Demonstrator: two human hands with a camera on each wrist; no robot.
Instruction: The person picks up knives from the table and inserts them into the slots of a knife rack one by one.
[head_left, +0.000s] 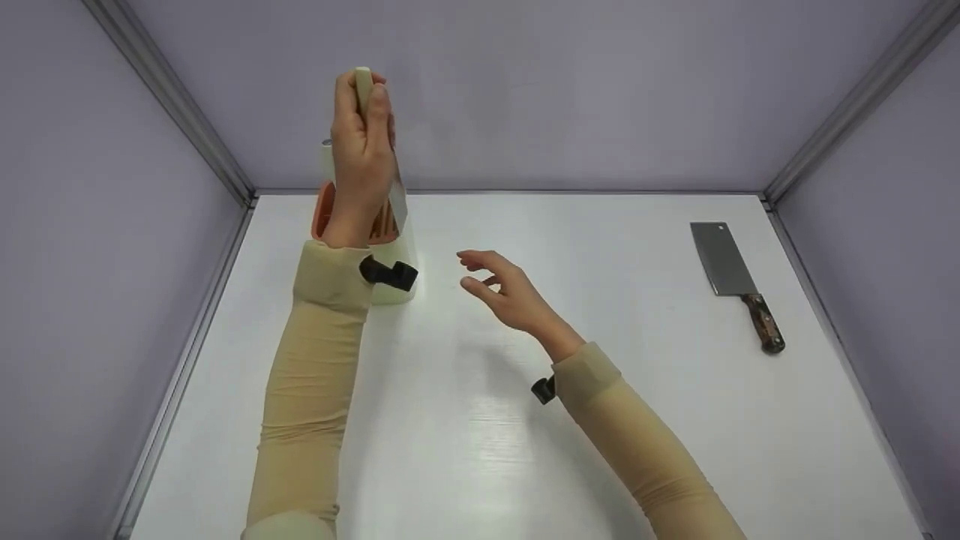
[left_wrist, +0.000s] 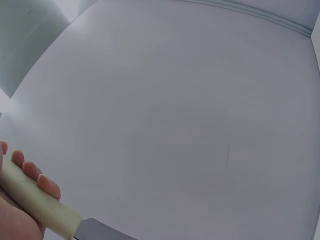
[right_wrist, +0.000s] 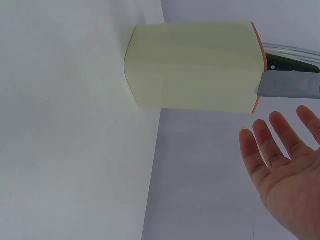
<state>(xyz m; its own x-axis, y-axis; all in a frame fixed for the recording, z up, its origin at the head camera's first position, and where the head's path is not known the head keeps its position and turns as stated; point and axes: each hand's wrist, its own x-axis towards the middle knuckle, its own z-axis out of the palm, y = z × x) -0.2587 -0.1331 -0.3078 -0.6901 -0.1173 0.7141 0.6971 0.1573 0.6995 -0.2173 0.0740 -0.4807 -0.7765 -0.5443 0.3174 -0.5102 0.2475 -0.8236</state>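
Observation:
My left hand (head_left: 361,161) grips the cream handle of a knife (left_wrist: 42,200), raised over the knife block (head_left: 396,277). The blade points down, and its lower end overlaps the block's orange rim in the head and right wrist views. Pale and orange-topped, the block stands upright at the table's back left, partly covered by my left wrist. Another light handle (head_left: 328,159) rises from it beside my hand. To the right of the block, my right hand (head_left: 514,296) hovers with fingers spread and relaxed, holding nothing.
A cleaver (head_left: 724,259) with a dark brown handle lies on the white table (head_left: 480,450) at the right. Grey walls (head_left: 570,97) enclose the table at the back and both sides. In the right wrist view, a dark green piece (right_wrist: 290,63) shows behind the knife blade.

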